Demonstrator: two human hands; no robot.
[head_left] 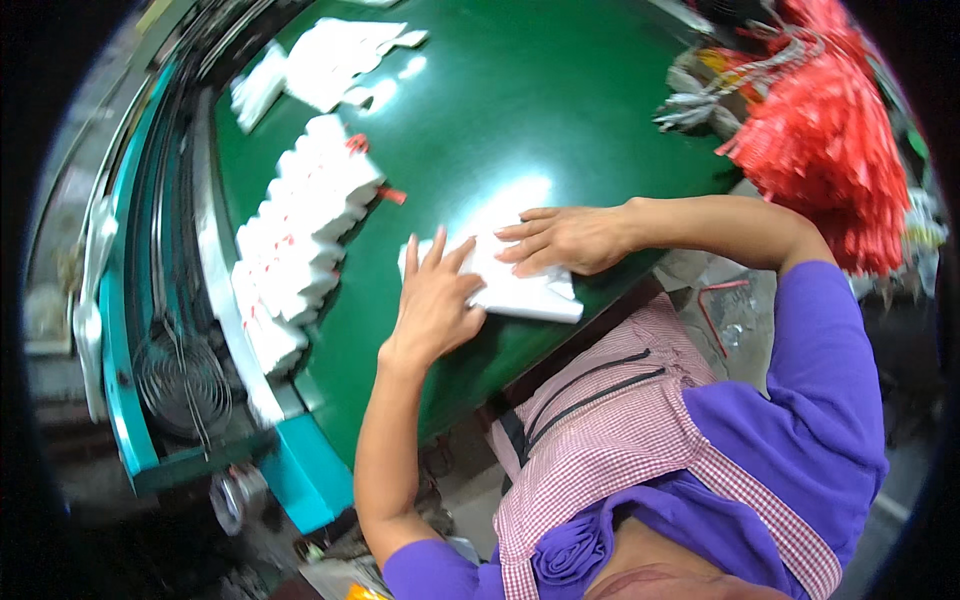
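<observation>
On the green work surface (600,110) in front of me lies a folded white bundle (535,293), thin and sheet-like; I cannot tell whether it is plastic or cloth. My left hand (437,300) rests on its left side, fingers spread. Across its upper right part lies my right hand (580,240), fingers stretched out and pointing left. Neither hand grips anything. Left of my hands runs a row of white bundles (305,235) set close together, several with red ties (392,195) showing.
More loose white pieces (335,60) lie at the far left. A thick bunch of red strips (820,150) hangs at the right, beside grey cords (695,105). Along the left edge stands a teal machine frame (140,400) with a round wire guard (182,380).
</observation>
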